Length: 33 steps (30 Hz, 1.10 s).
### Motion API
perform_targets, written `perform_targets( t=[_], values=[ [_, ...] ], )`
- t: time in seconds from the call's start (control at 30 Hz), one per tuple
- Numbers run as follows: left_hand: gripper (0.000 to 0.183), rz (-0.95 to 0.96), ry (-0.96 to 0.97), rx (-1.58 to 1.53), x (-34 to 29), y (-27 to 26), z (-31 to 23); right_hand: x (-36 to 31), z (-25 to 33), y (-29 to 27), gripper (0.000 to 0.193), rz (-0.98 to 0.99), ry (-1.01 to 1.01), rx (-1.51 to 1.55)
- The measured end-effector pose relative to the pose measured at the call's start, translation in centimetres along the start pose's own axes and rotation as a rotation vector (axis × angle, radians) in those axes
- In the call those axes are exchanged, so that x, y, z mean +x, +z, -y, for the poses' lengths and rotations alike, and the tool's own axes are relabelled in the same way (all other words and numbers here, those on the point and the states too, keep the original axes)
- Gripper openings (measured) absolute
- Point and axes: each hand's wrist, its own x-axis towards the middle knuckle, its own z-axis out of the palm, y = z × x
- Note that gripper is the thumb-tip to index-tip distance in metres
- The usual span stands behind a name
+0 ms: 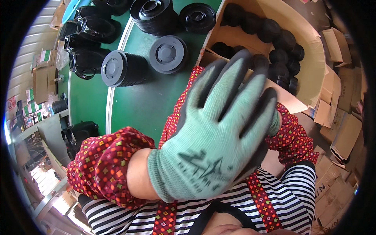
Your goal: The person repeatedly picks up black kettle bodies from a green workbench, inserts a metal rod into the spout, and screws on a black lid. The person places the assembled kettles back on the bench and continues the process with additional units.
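Note:
My left hand (pixel 213 133), in a pale green knit glove with dark grey fingertips and edges, is raised close to the camera. Its back faces me, and its fingers stretch out slightly apart. Behind it is my right hand (pixel 276 123), of which little more than the green cuff shows; its fingers are hidden, so I cannot see what it holds. Past my left fingertips stands an open cardboard box (pixel 315 74) with several black round parts (pixel 270 30) in it. On the green table (pixel 92 102) lie a tilted stack of black discs (pixel 124 69) and a dark grey round disc (pixel 168 54).
Farther back are a tall stack of black ringed parts (pixel 154 16) and a black round part (pixel 197 17). Glossy black jug-like housings (pixel 98 29) line the table's left side. A white strip (pixel 113 84) crosses the table. Flattened and open cartons (pixel 346 135) crowd the right.

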Motion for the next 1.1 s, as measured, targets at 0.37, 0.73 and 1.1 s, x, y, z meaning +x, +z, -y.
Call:
perform_targets(
  t=[0.37, 0.73, 1.1],
  values=[
    [0.082, 0.340, -0.314, -0.052, -2.1, 0.9, 3.2, 1.7, 3.3, 1.3, 0.059, -0.075, 0.135, -0.358],
    [0.077, 0.710, -0.128, -0.291, 0.3, 2.2, 10.9, 0.8, 8.4, -0.3, 0.058, -0.065, 0.429, -0.652],
    [0.039, 0.405, 0.181, -0.350, 0.5, 8.6, 15.6, 1.6, 11.2, 0.3, 0.050, 0.005, 0.603, -0.966]
  ],
)
